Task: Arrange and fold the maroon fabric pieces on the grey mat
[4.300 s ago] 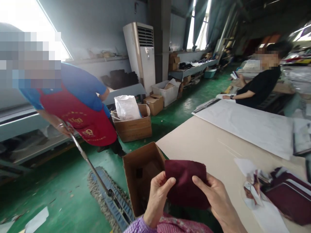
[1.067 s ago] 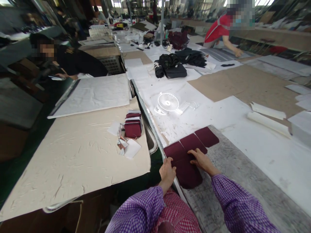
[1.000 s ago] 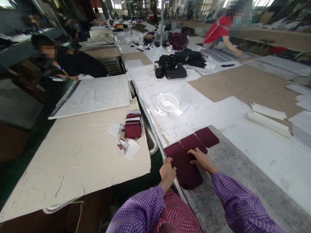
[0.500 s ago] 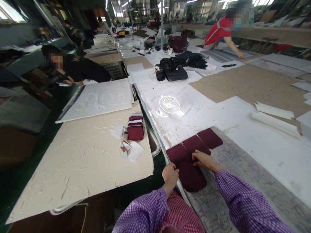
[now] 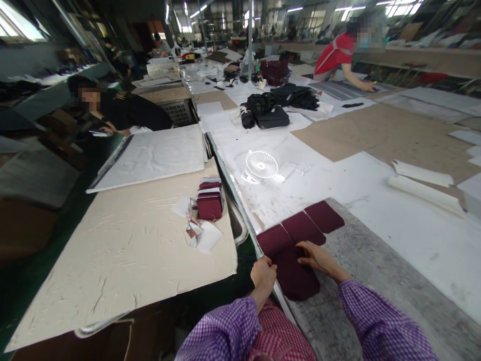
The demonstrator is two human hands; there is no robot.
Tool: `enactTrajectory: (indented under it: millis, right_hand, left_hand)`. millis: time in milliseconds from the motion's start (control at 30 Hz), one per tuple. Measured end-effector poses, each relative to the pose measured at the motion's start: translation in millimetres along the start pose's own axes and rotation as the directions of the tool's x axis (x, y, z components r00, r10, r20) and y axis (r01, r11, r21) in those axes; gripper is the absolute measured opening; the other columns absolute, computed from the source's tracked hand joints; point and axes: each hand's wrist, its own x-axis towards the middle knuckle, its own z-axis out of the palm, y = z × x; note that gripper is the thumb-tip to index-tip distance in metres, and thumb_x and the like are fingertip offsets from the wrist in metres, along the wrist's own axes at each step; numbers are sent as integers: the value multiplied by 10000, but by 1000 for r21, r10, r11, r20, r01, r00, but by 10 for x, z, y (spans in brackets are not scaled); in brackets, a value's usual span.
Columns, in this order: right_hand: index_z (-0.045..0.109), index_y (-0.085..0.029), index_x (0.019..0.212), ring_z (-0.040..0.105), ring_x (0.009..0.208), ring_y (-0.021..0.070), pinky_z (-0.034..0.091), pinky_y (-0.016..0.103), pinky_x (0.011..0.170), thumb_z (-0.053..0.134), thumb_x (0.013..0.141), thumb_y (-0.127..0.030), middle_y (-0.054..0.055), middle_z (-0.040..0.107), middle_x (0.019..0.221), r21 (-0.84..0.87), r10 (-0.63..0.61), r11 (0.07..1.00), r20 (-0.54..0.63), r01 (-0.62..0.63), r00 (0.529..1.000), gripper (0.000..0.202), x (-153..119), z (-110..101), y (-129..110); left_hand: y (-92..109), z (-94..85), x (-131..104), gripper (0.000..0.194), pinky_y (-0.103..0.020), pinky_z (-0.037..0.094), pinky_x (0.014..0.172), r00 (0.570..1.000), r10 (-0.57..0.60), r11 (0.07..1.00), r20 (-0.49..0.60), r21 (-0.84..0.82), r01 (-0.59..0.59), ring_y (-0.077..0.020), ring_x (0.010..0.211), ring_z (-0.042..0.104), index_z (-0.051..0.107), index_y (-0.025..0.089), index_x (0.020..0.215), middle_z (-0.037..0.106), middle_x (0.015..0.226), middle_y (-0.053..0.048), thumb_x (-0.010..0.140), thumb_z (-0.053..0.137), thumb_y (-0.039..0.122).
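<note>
Just in front of me, a maroon fabric piece [image 5: 296,278] lies on the grey mottled sheet near the table edge. My left hand [image 5: 263,275] is closed in a pinch at its left corner. Over its right upper part rests my right hand [image 5: 319,258], thumb and forefinger apart, the fingertips at the cloth. Beyond it three more maroon pieces form a slanting row: a left piece [image 5: 272,239] partly overlapped by the near one, a middle piece [image 5: 302,226] and a right piece [image 5: 324,216].
On the cream-covered board [image 5: 143,250] to the left stands a stack of maroon pieces [image 5: 209,203] beside paper scraps [image 5: 206,235]. A white fan [image 5: 262,164] and dark bundles [image 5: 268,110] lie on the white table. Two co-workers bend over work at far left and far right.
My right hand has opened from a pinch, its fingers spreading slightly lower and to the right. The near maroon piece now lies flatter. My left hand stays at its corner.
</note>
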Motion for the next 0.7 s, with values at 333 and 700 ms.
enactTrajectory:
  millis: [333, 700]
  right_hand:
    - [618, -165, 884, 594, 771, 156, 459, 332, 742, 551, 848, -332, 23, 650, 852, -49, 111, 993, 30, -110, 993, 184, 91, -5, -97]
    - [627, -156, 867, 600, 732, 141, 489, 333, 716, 565, 847, -422, 10, 648, 815, -141, 315, 941, 34, -307, 949, 273, 200, 24, -167]
  left_hand:
    - [-39, 25, 11, 103, -260, 432, 655, 1000, -31, 996, -1, -84, 31, -172, 781, 651, 659, 261, 788, 714, 810, 8, 706, 619, 308]
    - [-68, 62, 63, 115, -277, 443, 607, 984, -170, 948, 44, -264, 176, -198, 737, 660, 664, 220, 691, 717, 767, -29, 647, 663, 326]
